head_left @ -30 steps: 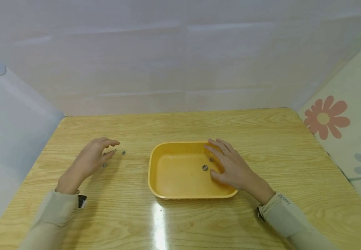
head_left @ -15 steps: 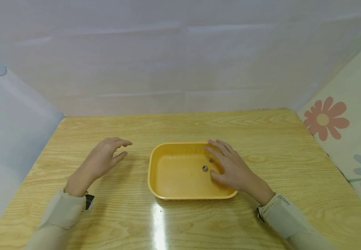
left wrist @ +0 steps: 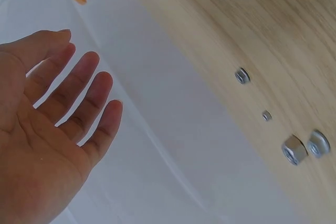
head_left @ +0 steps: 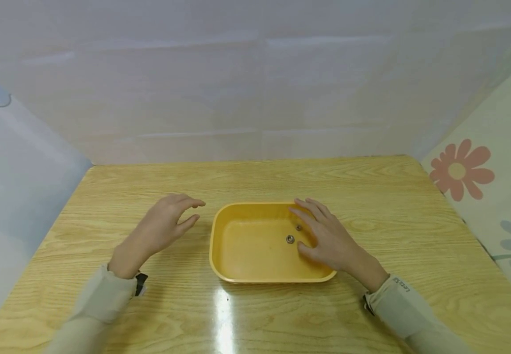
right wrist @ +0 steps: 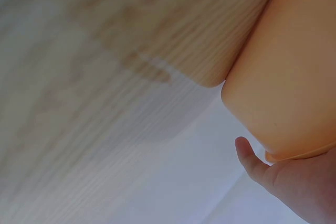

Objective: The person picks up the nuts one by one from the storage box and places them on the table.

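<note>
My left hand [head_left: 162,226] hovers above the table to the left of the yellow tray [head_left: 255,281], thumb and forefinger apart. Its palm and loosely bent fingers show in the left wrist view, with nothing seen in them. Several metal nuts lie on the wood beyond that hand, among them a large hex nut [left wrist: 294,150] beside a flanged nut [left wrist: 318,144]; in the head view the hand covers them. My right hand [head_left: 328,236] reaches over the tray's right rim, fingers spread. Inside the tray near it sit a larger nut [head_left: 290,239] and a smaller nut [head_left: 298,227].
The wooden table [head_left: 255,179] runs back to a pale covered wall [head_left: 237,88]. Side panels stand left and right, the right panel [head_left: 472,216] printed with flowers. A glare streak lies in front of the tray.
My left hand has moved right, toward the tray, and now covers the spot where the loose nuts were seen. The right hand, the tray and the nuts in it have stayed put.
</note>
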`<move>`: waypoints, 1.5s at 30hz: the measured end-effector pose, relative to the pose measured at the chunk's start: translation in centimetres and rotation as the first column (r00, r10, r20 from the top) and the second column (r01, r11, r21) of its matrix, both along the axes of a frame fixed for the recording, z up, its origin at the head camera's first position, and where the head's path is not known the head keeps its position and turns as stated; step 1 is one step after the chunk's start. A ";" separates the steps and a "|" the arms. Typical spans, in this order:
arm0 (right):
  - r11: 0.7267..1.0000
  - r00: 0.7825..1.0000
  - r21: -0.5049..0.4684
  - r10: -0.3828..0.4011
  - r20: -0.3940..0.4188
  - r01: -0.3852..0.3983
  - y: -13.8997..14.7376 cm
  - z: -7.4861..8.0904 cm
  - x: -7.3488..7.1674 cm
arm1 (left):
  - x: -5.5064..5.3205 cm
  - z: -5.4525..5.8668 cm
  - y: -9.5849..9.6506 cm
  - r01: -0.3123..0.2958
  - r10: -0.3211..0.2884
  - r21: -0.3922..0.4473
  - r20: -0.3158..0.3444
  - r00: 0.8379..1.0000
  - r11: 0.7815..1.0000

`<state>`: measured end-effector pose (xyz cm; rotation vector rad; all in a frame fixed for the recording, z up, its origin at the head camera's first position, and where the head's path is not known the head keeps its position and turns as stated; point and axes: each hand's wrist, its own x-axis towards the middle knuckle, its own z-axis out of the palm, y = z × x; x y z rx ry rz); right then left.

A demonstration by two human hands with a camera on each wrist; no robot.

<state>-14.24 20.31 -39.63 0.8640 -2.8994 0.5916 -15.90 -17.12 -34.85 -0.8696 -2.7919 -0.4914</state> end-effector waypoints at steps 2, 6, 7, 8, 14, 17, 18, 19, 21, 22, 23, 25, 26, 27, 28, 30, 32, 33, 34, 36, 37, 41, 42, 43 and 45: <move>1.000 1.000 -0.001 0.001 -0.007 -0.001 0.0 0.0 0.0 | 0.0 0.0 0.5 0.015 -0.015 0.001 -0.008 1.000 1.000; 1.000 1.000 0.006 -0.002 0.004 0.002 0.1 0.0 0.1 | 0.1 0.0 1.6 0.044 -0.044 0.009 -0.015 0.999 0.999; 1.000 1.000 0.008 -0.002 0.006 0.002 0.1 0.0 0.1 | 0.1 0.0 1.9 0.053 -0.053 0.013 -0.017 0.998 0.998; 1.000 1.000 0.010 -0.004 0.010 0.004 0.1 0.1 0.1 | 0.1 0.0 2.1 0.060 -0.060 0.013 -0.020 0.998 0.998; 1.000 1.000 0.011 0.000 0.002 0.000 0.1 0.1 0.1 | 0.2 -0.2 3.6 0.096 -0.095 0.021 -0.049 0.994 0.995; 1.000 1.000 0.012 0.001 0.003 -0.001 0.1 0.1 0.1 | 0.1 -0.4 4.2 0.112 -0.110 0.015 -0.066 0.992 0.994; 1.000 1.000 0.012 0.000 0.006 0.000 0.2 0.1 0.1 | 0.1 -0.5 4.5 0.116 -0.115 0.016 -0.067 0.991 0.993; 1.000 1.000 0.014 -0.001 0.012 0.001 0.2 0.1 0.0 | 0.0 -0.5 4.7 0.119 -0.118 0.015 -0.067 0.991 0.993; 1.000 1.000 0.015 -0.003 0.019 0.003 0.2 0.1 0.0 | 0.0 -0.7 5.0 0.118 -0.117 0.012 -0.058 0.991 0.993; 1.000 1.000 0.015 -0.005 0.024 0.005 0.2 0.2 0.0 | 0.0 -0.7 5.2 0.117 -0.116 0.009 -0.053 0.992 0.993; 1.000 1.000 0.015 -0.005 0.026 0.005 0.2 0.2 0.0 | 0.0 -0.8 5.4 0.116 -0.116 0.008 -0.050 0.992 0.993; 1.000 1.000 0.018 -0.003 0.025 0.002 0.2 0.2 0.0 | 0.0 -0.9 5.8 0.119 -0.118 0.007 -0.048 0.992 0.993; 1.000 1.000 0.018 -0.002 0.024 0.002 0.2 0.3 0.0 | 0.0 -1.0 6.0 0.122 -0.122 0.005 -0.051 0.991 0.992; 1.000 1.000 0.019 -0.002 0.023 0.001 0.2 0.3 0.0 | 0.0 -1.1 6.2 0.124 -0.124 0.004 -0.056 0.991 0.992; 1.000 1.000 0.019 -0.001 0.022 0.000 0.2 0.3 0.0 | 0.0 -1.2 6.3 0.127 -0.127 0.004 -0.061 0.990 0.992; 1.000 1.000 0.018 0.003 0.018 -0.003 0.2 0.2 0.0 | 0.0 -1.4 6.6 0.133 -0.133 0.005 -0.071 0.989 0.991; 1.000 1.000 0.015 0.005 0.014 -0.005 0.2 0.1 0.0 | 0.1 -1.6 6.9 0.135 -0.134 0.007 -0.073 0.988 0.991; 1.000 1.000 0.014 0.007 0.010 -0.007 0.2 0.1 0.0 | 0.1 -1.7 7.0 0.132 -0.131 0.007 -0.068 0.989 0.991; 1.000 1.000 0.012 0.010 0.004 -0.010 0.2 0.1 -0.1 | 0.1 -1.8 7.1 0.130 -0.130 0.007 -0.061 0.990 0.991; 1.000 1.000 0.009 0.014 -0.005 -0.014 0.1 0.1 -0.1 | 0.2 -2.0 7.3 0.121 -0.121 0.009 -0.043 0.992 0.993; 1.000 1.000 0.006 0.015 -0.010 -0.015 0.1 0.1 -0.1 | 0.3 -2.1 7.5 0.115 -0.114 0.006 -0.035 0.993 0.993; 1.000 1.000 0.002 0.015 -0.005 -0.015 0.1 0.1 0.0 | 0.6 -2.5 7.9 0.097 -0.097 -0.004 -0.020 0.995 0.995; 1.000 1.000 0.003 0.014 -0.002 -0.014 0.1 0.1 0.0 | 0.6 -2.6 8.0 0.095 -0.095 -0.010 -0.019 0.995 0.995; 1.000 1.000 0.002 0.014 0.000 -0.014 0.1 0.1 0.0 | 0.7 -2.8 8.1 0.092 -0.093 -0.014 -0.018 0.996 0.996; 1.000 1.000 0.005 0.014 0.002 -0.014 0.2 0.2 0.0 | 0.8 -3.0 8.3 0.091 -0.092 -0.018 -0.018 0.996 0.996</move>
